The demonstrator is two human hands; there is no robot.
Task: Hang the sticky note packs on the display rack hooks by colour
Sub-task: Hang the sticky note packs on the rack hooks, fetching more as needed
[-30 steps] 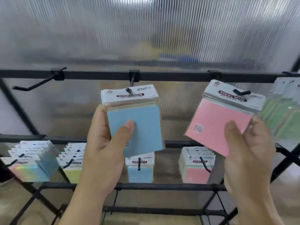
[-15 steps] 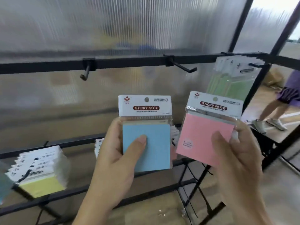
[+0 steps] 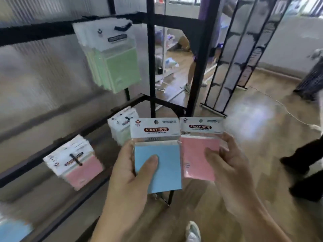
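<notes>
By the display rack [image 3: 150,67], your left hand [image 3: 129,173] grips a blue sticky note pack [image 3: 167,172] and your right hand [image 3: 232,165] a pink sticky note pack [image 3: 195,154], neither hung yet, so each likely needs its colour's hook next.

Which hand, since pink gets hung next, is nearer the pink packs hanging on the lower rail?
Left. The left hand, holding the blue pack, is just right of the hanging pink packs; the right hand, holding the loose pink pack, is farther right, past the blue pack.
</notes>
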